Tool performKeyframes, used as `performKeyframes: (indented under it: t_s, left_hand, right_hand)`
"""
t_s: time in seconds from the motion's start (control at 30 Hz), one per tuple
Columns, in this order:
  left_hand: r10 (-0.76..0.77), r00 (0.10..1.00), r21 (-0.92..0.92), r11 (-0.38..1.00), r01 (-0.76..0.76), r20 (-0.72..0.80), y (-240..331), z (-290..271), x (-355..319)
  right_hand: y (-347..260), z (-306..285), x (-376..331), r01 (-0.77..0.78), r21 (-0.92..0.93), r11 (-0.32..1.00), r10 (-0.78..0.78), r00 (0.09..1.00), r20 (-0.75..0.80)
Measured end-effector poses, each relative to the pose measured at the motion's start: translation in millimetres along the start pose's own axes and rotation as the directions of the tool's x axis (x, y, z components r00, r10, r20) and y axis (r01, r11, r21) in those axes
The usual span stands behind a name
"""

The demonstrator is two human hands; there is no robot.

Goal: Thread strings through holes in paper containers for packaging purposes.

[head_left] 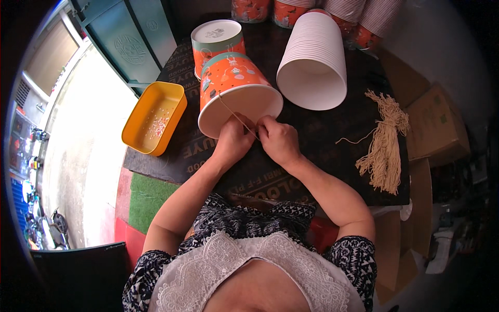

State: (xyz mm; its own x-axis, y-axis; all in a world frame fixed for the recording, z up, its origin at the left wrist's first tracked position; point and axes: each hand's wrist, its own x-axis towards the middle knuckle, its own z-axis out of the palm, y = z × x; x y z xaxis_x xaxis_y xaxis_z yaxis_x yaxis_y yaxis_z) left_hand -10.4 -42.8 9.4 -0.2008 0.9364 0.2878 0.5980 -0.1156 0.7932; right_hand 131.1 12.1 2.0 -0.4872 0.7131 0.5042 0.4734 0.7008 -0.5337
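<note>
An orange printed paper bucket (234,73) lies tilted on its side, its white open mouth facing me. A thin beige cord (227,107) comes from the bucket's side near the rim and runs across the mouth to my fingers. My left hand (234,140) is closed at the lower rim, with the cord passing over its fingers. Close beside it, my right hand (279,140) pinches at the cord's lower end. The fingertips of both hands are partly hidden against the bucket's mouth. Behind this bucket, a matching bucket (216,34) stands upside down, its white base upward.
A yellow tub (136,125) with small pale and reddish bits stands at the left table edge. At right are a nested stack of white buckets (317,57) and a bundle of beige cords (383,151). Wrapped bucket stacks (250,10) line the back; a cardboard box (439,125) sits right.
</note>
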Motion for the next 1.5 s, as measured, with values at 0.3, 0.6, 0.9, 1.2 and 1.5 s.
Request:
performKeyframes:
  t_s: [0.3, 0.6, 0.9, 1.2, 1.5]
  left_hand:
    - [0.001, 0.998, -0.049, 0.999, -0.004, -0.062, -1.3, 2.9, -0.1]
    - [-0.019, 0.999, -0.06, 0.998, 0.017, -0.042, -2.3, 2.5, 1.3]
    - [-0.011, 0.999, -0.037, 0.999, 0.009, -0.032, -4.4, 2.4, 0.9]
    - [-0.037, 0.999, -0.118, 0.992, 0.039, 0.019, -10.5, 2.5, 0.2]
    - [0.002, 1.0, -0.093, 0.996, 0.0, 0.013, -13.1, 3.7, 1.0]
  right_hand:
    - [6.3, 0.5, -1.7, 0.015, 0.072, 0.997, -0.017, 0.999, 0.03]
    - [2.8, -2.0, 2.2, -0.112, 0.105, 0.988, 0.104, 0.991, 0.086]
    - [13.0, -7.6, 11.0, -0.272, 0.324, 0.906, 0.191, 0.946, 0.262]
    - [11.7, -6.7, 13.1, -0.311, 0.361, 0.879, 0.231, 0.941, 0.249]
    - [7.3, -6.0, 11.8, -0.283, 0.338, 0.898, 0.231, 0.955, 0.186]
